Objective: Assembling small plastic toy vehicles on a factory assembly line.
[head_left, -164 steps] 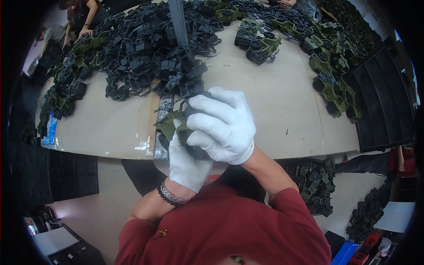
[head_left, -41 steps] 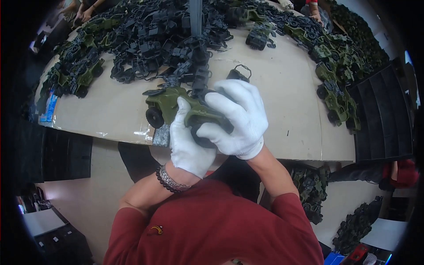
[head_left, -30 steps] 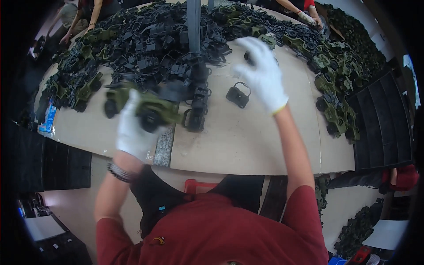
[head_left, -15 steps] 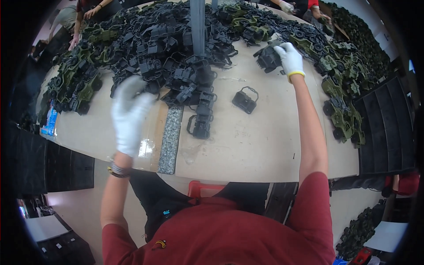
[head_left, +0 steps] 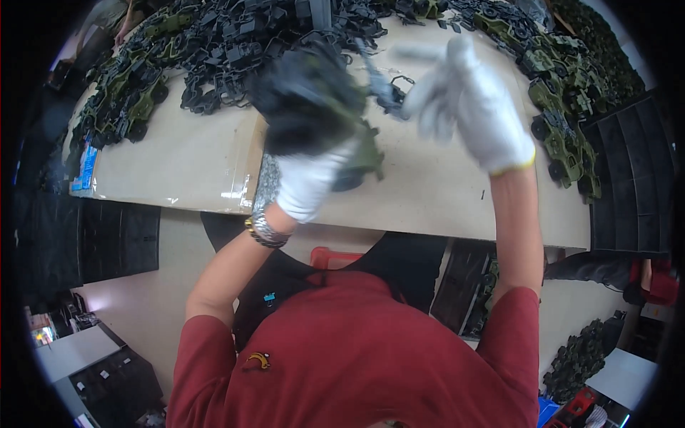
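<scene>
My left hand (head_left: 310, 182), in a white glove, is closed round a toy vehicle (head_left: 314, 100) with black and olive-green parts. Motion smears the vehicle, so its details and exact outline are unclear. It is held above the table near its front edge and hides part of what lies behind. To its right my gloved right hand (head_left: 478, 107) hovers over the table, fingers spread and blurred, with nothing visible in it. Just left of those fingers, a small black frame part (head_left: 391, 100) lies on the table, with a grey blurred streak beside it.
A heap of black plastic parts (head_left: 228, 50) covers the far middle of the table (head_left: 178, 164). Green toy vehicles (head_left: 128, 107) pile up at the left, and more green vehicles (head_left: 564, 135) line the right side. Black crates (head_left: 635, 178) stand beyond the right edge. A grey post (head_left: 319, 13) rises at the back.
My left hand has moved right and now holds the toy vehicle. My right hand has come nearer and no longer holds the dark piece it had at the back. The view has tilted.
</scene>
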